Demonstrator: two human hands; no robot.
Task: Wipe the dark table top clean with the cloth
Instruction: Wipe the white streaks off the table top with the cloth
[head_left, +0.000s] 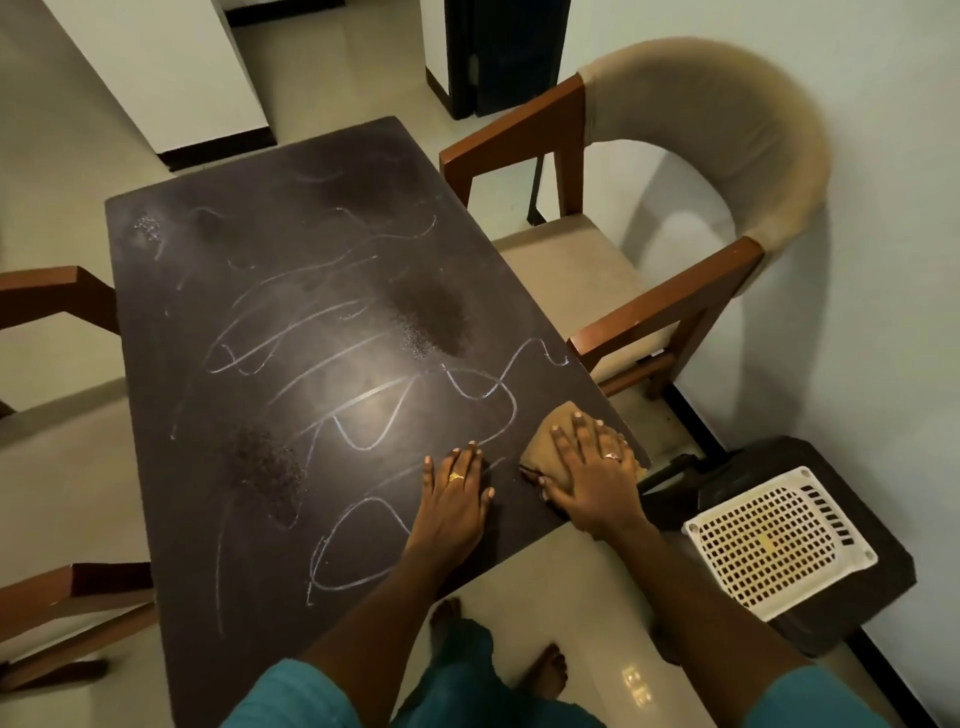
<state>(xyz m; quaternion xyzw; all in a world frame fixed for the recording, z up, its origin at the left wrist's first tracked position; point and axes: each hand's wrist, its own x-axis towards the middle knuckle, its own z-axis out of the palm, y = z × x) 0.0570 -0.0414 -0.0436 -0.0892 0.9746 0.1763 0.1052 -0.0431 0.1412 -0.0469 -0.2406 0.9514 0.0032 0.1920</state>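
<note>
Right hand (587, 467) flat, fingers spread, pressing tan cloth (558, 428) at near right corner of dark surface (291, 260). Left hand (454, 493) open, palm down just beside it, grasping nothing. Chalk scribbles (363, 384) and possibly crumb patches across the surface.

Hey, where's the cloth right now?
In the head view, the cloth lies under the right hand at the table's near right corner.

Padded wooden armchair (670, 208); white perforated tray (779, 535), perhaps plastic.
</note>
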